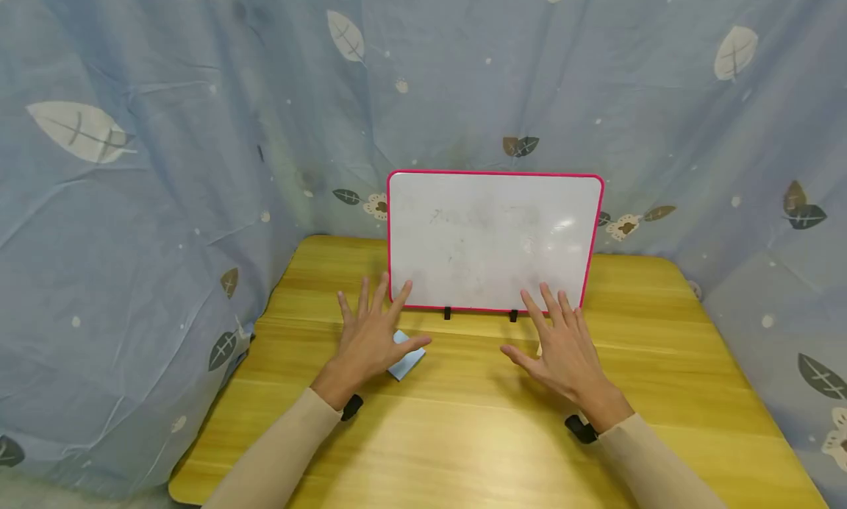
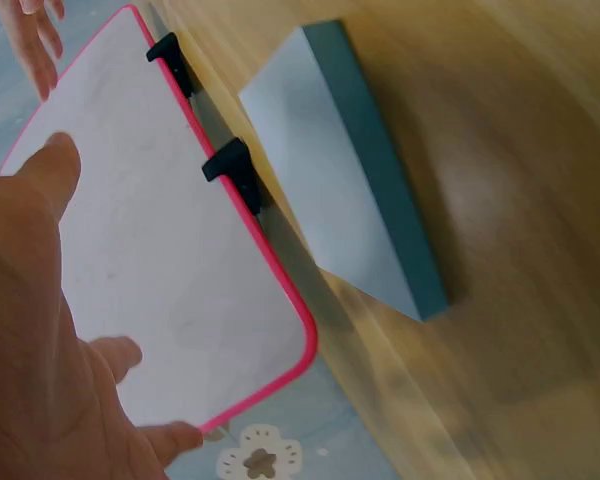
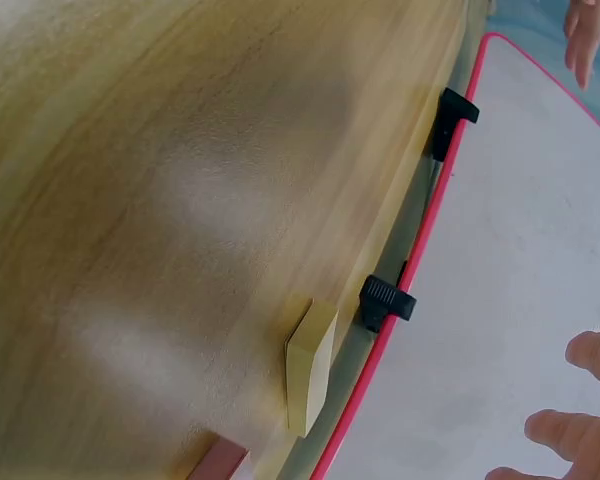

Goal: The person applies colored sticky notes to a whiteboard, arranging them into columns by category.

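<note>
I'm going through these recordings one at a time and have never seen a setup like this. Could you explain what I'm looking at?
There is no robot here: these are a person's bare left hand and right hand. The widest picture comes from a camera worn on the head, looking forward and down. The other two come from cameras on each wrist, so they look tilted.

On the wooden table stands a pink-framed whiteboard with two black feet. The left wrist view shows a blue block; the right, a yellow block and part of a reddish one.

Both hands have their fingers spread and hold nothing.
</note>
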`<action>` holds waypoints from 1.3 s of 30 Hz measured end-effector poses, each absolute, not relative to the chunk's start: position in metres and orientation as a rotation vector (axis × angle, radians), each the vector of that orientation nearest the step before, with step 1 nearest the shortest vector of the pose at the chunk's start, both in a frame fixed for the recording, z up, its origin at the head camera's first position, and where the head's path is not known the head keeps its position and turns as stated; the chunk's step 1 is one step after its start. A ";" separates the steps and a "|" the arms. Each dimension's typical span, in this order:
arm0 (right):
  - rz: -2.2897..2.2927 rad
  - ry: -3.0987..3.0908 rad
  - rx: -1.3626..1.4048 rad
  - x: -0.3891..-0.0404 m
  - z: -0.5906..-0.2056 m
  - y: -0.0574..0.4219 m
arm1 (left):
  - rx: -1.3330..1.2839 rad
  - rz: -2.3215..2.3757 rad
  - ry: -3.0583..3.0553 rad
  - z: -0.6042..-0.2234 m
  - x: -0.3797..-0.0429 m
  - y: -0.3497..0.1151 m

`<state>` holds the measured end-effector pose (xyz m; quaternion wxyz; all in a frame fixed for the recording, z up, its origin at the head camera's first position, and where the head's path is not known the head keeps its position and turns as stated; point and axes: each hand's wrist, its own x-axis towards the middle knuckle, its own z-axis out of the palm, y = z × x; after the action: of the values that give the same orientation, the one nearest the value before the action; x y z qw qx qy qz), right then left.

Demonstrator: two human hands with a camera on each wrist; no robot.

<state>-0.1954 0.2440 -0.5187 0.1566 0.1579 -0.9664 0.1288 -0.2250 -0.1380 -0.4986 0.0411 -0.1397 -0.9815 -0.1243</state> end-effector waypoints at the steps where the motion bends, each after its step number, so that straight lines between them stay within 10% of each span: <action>1: 0.370 -2.758 0.460 -0.196 -0.520 0.243 | -0.446 -0.388 -3.005 -0.499 -0.224 -0.140; 39: 0.376 -2.728 0.679 -0.202 -0.520 0.209 | -1.133 -0.525 -3.041 -0.515 -0.234 -0.191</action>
<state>-0.2021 0.2093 -0.5200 0.1520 0.2366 -0.9507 0.1311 -0.2343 -0.1914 -0.5151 -0.0727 -0.3439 -0.9225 -0.1593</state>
